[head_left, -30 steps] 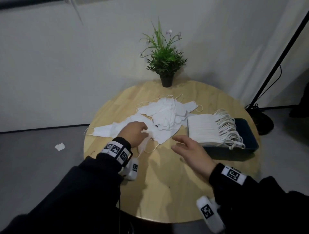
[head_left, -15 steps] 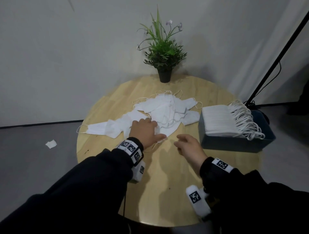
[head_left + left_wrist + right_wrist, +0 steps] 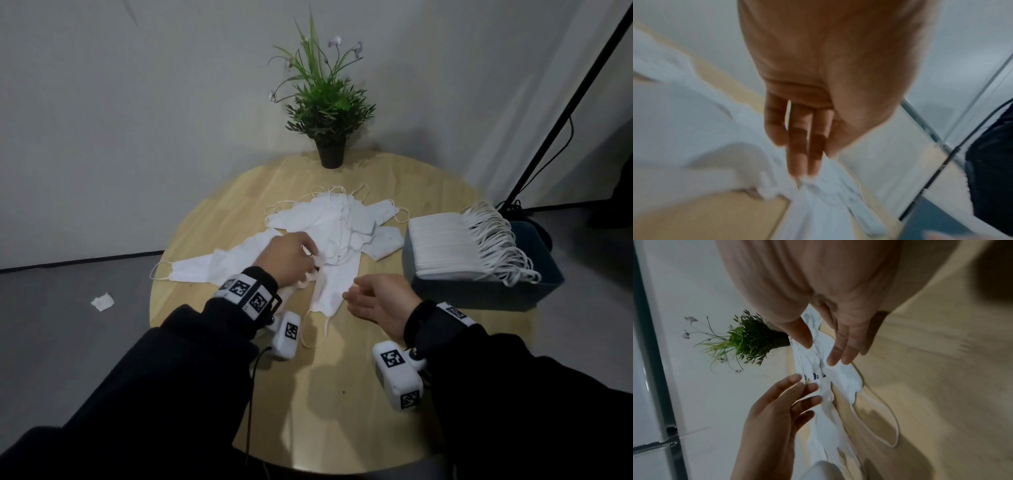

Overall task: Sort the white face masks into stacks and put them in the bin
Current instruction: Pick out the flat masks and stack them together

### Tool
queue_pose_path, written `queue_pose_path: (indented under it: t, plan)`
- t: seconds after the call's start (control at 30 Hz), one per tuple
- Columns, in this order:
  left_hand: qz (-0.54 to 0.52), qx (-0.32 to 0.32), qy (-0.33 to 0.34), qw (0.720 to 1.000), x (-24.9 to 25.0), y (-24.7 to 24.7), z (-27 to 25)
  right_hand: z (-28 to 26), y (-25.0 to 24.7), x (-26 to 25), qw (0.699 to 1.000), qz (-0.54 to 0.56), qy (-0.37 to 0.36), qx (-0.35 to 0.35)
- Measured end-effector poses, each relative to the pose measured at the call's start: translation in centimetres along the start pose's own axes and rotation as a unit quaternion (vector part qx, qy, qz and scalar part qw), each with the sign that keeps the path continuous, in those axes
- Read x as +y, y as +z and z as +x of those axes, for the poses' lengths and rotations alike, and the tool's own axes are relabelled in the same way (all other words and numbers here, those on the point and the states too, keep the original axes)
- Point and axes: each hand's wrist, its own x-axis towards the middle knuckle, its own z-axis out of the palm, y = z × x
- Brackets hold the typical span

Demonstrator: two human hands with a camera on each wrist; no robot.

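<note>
The left hand [image 3: 287, 257] now sits further toward the far side of the round table [image 3: 370, 394] than half a second ago, its fingers [image 3: 797, 146] reaching into the near edge of the loose heap of white masks [image 3: 339, 226]. From the left wrist view the fingertips look pressed onto or pinching a fold of fabric, but blur keeps me from telling whether the thumb closes on it. One mask [image 3: 329, 291] lies pulled out toward the near edge of the table, its ear loops trailing on the wood, just beside the left wrist.

The right hand [image 3: 376, 301] has drawn closer to that pulled-out mask; it hovers palm inward with its fingers [image 3: 842, 345] straight and relaxed, holding nothing, the tips right at the mask's edge.

The camera has also swung: the blue bin [image 3: 486, 291] at the right edge of the table now shows its near wall, and a neat stack of masks [image 3: 442, 246] rises above its rim, loops hanging over the far right side. A potted plant [image 3: 325, 102] stands at the far edge, and a scrap of white [image 3: 102, 301] lies on the floor to the left.

I judge that a good share of the task is done, since one stack already fills the bin, and that the hands are separating the next mask from the heap to start another stack. The tangled loops in the heap could drag neighbours along.
</note>
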Motion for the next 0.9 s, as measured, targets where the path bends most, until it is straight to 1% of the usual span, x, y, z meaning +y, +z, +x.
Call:
queue_pose_path:
  t: [0.03, 0.07, 0.1, 0.17, 0.2, 0.3, 0.37, 0.43, 0.53, 0.63, 0.77, 0.83, 0.87, 0.9]
  plan:
    - [0.052, 0.060, -0.005, 0.997, -0.9, -0.7, 0.6, -0.1, 0.2, 0.1, 1.000, -0.008, 0.004, -0.005]
    - [0.098, 0.093, -0.012, 0.991, -1.7, -1.1, 1.0, 0.0, 0.3, 0.3, 1.000, -0.014, 0.007, -0.007]
    - [0.136, 0.093, -0.027, 0.986, -2.6, -1.2, 1.5, 0.0, 0.5, 0.5, 1.000, -0.018, 0.007, -0.005]
    - [0.151, 0.049, -0.068, 0.985, -3.6, -0.6, 2.0, 0.0, 0.9, 0.7, 1.000, -0.015, -0.001, 0.007]
    - [0.153, 0.035, -0.077, 0.985, -3.8, -0.2, 2.0, -0.2, 1.1, 0.6, 1.000, -0.013, -0.005, 0.011]
    - [0.164, 0.033, -0.057, 0.984, -3.8, 1.2, 1.7, -0.6, 2.3, 0.3, 1.000, 0.002, -0.008, 0.003]
    - [0.172, 0.035, -0.046, 0.983, -3.2, 1.9, 1.3, -0.4, 2.9, 0.5, 0.999, 0.043, -0.016, -0.014]
    - [0.172, 0.031, -0.046, 0.983, -2.5, 2.6, 0.8, 0.1, 3.4, 0.8, 0.998, 0.052, -0.017, -0.007]
    - [0.217, -0.002, -0.049, 0.975, -1.3, 2.9, 0.1, 0.1, 4.1, 0.7, 1.000, -0.027, -0.004, 0.014]
    - [0.274, -0.031, -0.026, 0.961, 0.1, 3.1, -1.1, 0.3, 4.0, 0.9, 0.994, -0.101, -0.002, 0.031]
    - [0.329, -0.066, 0.023, 0.942, 0.9, 3.8, -2.7, 0.2, 3.9, 1.0, 0.990, -0.139, 0.004, 0.032]
    - [0.357, -0.086, 0.054, 0.928, 1.1, 4.1, -3.4, -0.1, 3.8, 1.0, 0.985, -0.167, -0.014, 0.032]
    - [0.359, -0.088, 0.068, 0.927, 1.2, 4.2, -3.9, -0.3, 3.7, 1.0, 0.984, -0.172, -0.023, 0.030]
    - [0.344, -0.085, 0.075, 0.932, 1.3, 4.2, -4.2, -0.4, 3.7, 1.1, 0.986, -0.165, -0.032, 0.020]
